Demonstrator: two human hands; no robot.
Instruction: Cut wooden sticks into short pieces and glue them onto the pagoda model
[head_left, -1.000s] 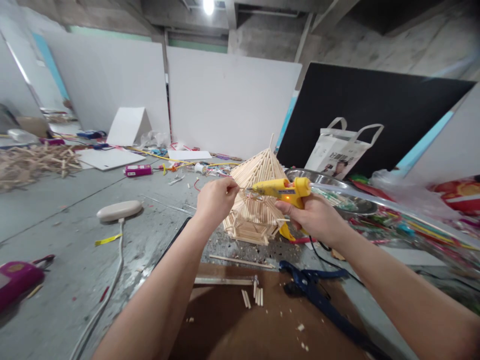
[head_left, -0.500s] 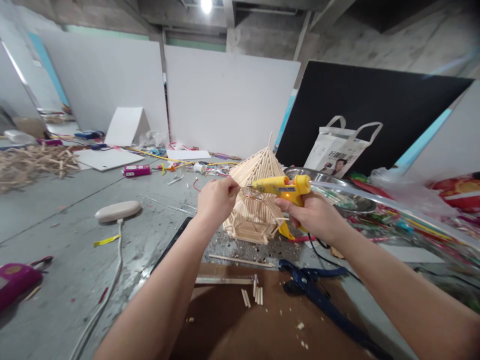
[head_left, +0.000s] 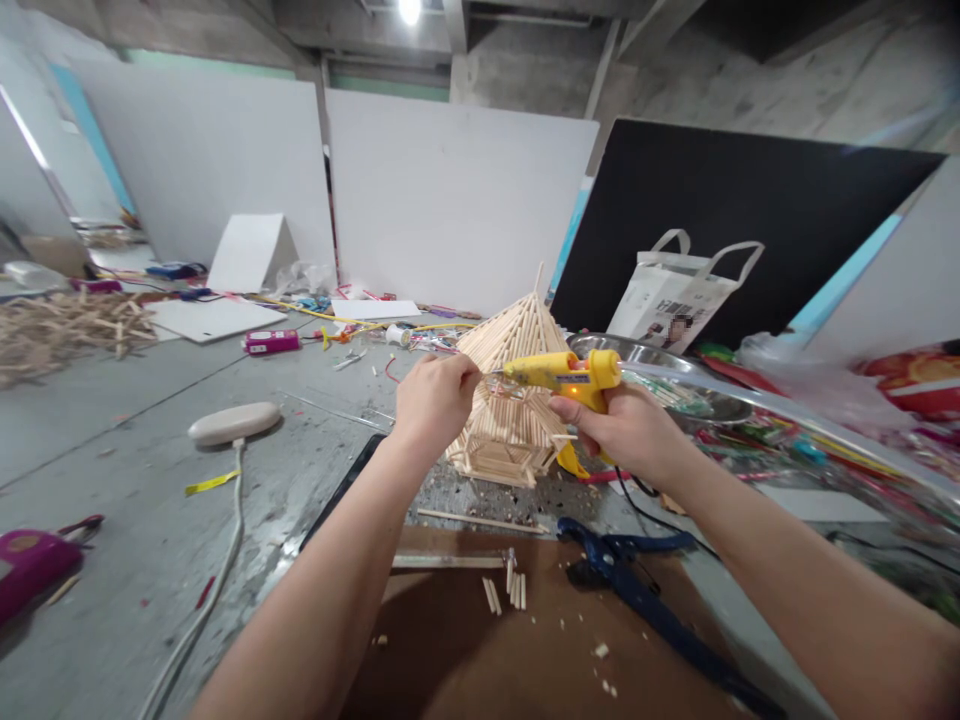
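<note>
My right hand (head_left: 634, 425) is wrapped round the handle of a yellow hot glue gun (head_left: 551, 370), its small orange light lit and a long clear glue stick (head_left: 720, 390) trailing from its back. The nozzle points left, right at the fingertips of my left hand (head_left: 437, 398). Those fingers are pinched together; whatever they hold is too small or hidden to make out. Just behind both hands stands a little house of wooden sticks (head_left: 517, 330) with a pointed roof, partly covered by the gun.
Blue cutting pliers (head_left: 645, 600) and short cut sticks (head_left: 517, 592) lie on a brown board (head_left: 465, 660). A white charger (head_left: 235, 423) with its cable is at left. Behind the gun sit a metal bowl (head_left: 739, 408) and a white bag (head_left: 660, 300). Loose sticks (head_left: 67, 330) are heaped far left.
</note>
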